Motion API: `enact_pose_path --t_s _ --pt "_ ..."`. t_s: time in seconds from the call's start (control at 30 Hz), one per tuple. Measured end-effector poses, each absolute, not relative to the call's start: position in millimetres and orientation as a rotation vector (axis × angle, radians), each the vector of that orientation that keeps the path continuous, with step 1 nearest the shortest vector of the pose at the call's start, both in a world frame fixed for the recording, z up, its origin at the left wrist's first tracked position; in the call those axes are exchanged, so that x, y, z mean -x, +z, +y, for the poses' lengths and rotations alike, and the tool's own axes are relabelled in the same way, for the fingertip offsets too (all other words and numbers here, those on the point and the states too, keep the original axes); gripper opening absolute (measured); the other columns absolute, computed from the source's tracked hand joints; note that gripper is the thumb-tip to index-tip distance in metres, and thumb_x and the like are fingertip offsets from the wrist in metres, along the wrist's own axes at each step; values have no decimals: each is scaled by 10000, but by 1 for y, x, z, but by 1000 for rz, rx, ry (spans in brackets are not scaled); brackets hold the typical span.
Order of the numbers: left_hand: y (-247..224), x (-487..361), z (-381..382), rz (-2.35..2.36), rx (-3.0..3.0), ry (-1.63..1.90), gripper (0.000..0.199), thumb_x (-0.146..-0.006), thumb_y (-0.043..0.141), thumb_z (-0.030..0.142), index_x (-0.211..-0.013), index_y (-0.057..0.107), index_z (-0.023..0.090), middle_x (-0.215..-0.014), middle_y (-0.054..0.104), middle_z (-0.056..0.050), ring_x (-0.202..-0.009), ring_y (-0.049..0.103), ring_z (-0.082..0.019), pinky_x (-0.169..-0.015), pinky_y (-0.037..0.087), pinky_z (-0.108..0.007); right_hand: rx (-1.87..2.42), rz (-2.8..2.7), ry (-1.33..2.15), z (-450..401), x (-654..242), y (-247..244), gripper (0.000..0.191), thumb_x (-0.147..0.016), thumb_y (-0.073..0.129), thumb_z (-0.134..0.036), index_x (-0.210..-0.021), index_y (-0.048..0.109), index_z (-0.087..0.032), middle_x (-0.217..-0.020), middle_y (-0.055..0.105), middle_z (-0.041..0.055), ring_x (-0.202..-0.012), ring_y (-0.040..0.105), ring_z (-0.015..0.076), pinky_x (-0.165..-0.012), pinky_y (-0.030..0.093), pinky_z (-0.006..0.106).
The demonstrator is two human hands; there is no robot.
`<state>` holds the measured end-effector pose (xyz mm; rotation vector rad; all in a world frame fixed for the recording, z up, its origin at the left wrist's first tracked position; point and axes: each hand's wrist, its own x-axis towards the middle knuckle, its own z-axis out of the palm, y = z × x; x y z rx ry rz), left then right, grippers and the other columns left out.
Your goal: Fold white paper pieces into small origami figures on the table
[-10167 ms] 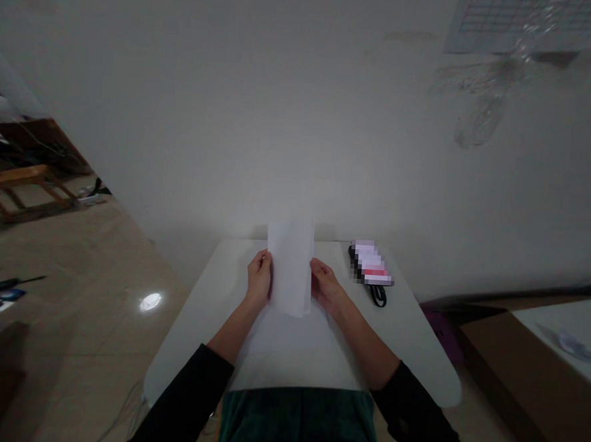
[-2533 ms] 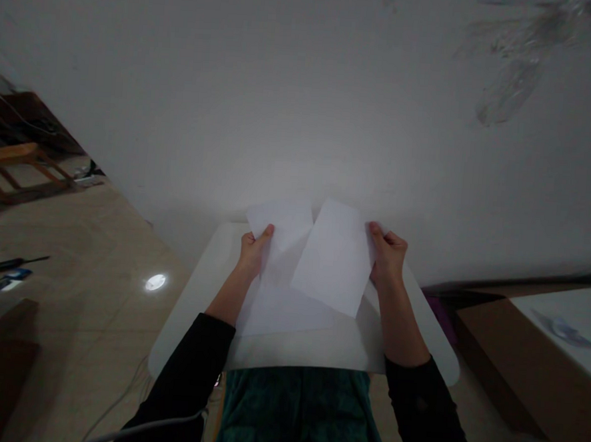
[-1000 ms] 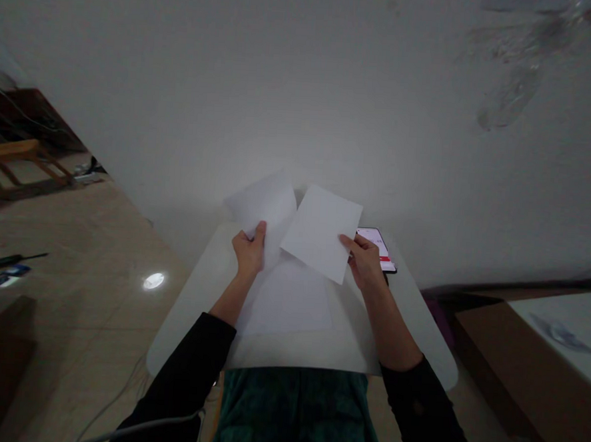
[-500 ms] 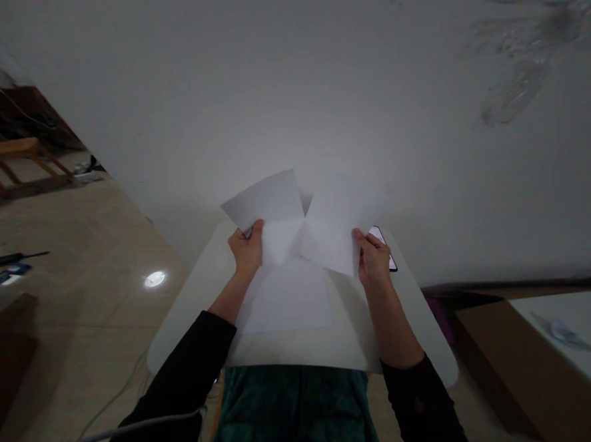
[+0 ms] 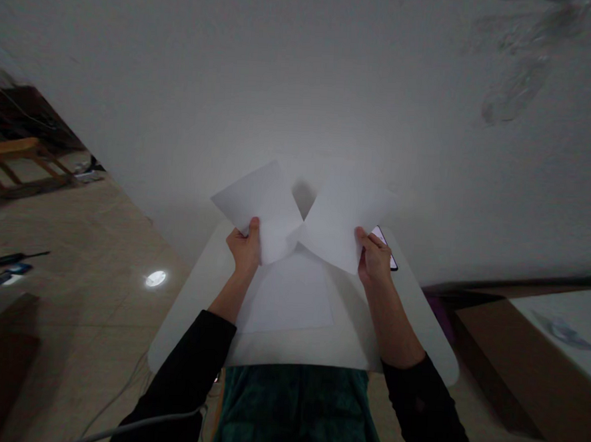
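Above the white table, my left hand (image 5: 244, 244) pinches the left part of a white sheet of paper (image 5: 271, 209), thumb on top. My right hand (image 5: 373, 256) grips the right part of the paper (image 5: 343, 214) the same way. A V-shaped gap opens between the two parts from the top and narrows to a point in the middle. Near that point they meet or overlap; I cannot tell how much is still joined. Underneath, another white sheet (image 5: 288, 300) lies flat on the table. A phone (image 5: 388, 248) with a lit screen rests partly behind my right hand.
The small white table (image 5: 189, 314) stands against a pale wall (image 5: 304, 81). At right is a cardboard box (image 5: 511, 367) with a white top. A grey cable (image 5: 138, 421) crosses by my left sleeve. A wooden stool (image 5: 24, 154) stands on the floor at far left.
The gap between the two paper parts has widened, and its point has dropped slightly. The left part has tilted outward to the left. My left hand has shifted a little left; my right hand barely moved.
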<state>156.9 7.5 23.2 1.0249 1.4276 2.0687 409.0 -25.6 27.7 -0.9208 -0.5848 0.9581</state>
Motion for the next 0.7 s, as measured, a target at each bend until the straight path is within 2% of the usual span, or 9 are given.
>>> enact_pose_path --t_s 0.13,0.23,0.33,0.4,0.5,0.6,0.7 --pt "24 -155 6 1432 -1065 2039 312 -719 720 410 -795 718 107 -759 709 -73 -650 636 -156 -594 495 -249 921 -591 945 -25 -410 28 310 -537 857 -394 -655 650 -195 -682 680 -8 -637 639 135 -593 542 258" --pt "24 -154 4 1391 -1177 1870 310 -598 815 345 -758 718 98 -762 713 -85 -631 629 -162 -566 497 -247 934 -547 908 -24 -413 30 343 -508 864 -402 -680 661 -187 -681 671 -14 -625 619 129 -570 525 250" --pt "22 -155 3 1327 -1232 1693 315 -539 850 301 -736 721 93 -771 718 -103 -626 627 -168 -556 504 -249 938 -527 833 -22 -419 31 376 -498 863 -410 -564 569 -186 -569 574 -52 -542 529 96 -507 461 223" --pt "20 -156 3 1309 -1222 1663 304 -563 838 310 -742 724 93 -764 716 -103 -623 619 -167 -547 498 -245 954 -545 769 -22 -423 32 433 -515 852 -416 -500 483 -189 -500 467 -79 -487 436 70 -465 396 208" --pt "19 -156 5 1344 -1244 1696 276 -616 805 335 -730 721 97 -703 695 -73 -596 589 -157 -516 459 -230 991 -613 651 -22 -426 33 402 -583 814 -417 -517 495 -181 -494 386 -90 -464 341 56 -432 301 204" --pt "20 -155 6 1366 -1295 1758 263 -677 762 355 -739 723 102 -661 668 -42 -580 564 -142 -515 431 -221 1045 -740 529 -23 -427 33 347 -675 756 -415 -565 536 -170 -525 384 -80 -481 319 59 -440 258 209" --pt "19 -155 6 1368 -1299 1799 270 -697 742 374 -733 715 108 -649 650 -24 -572 544 -127 -522 416 -218 1072 -823 437 -23 -427 33 364 -723 716 -419 -563 499 -176 -545 371 -76 -507 323 65 -464 262 210"
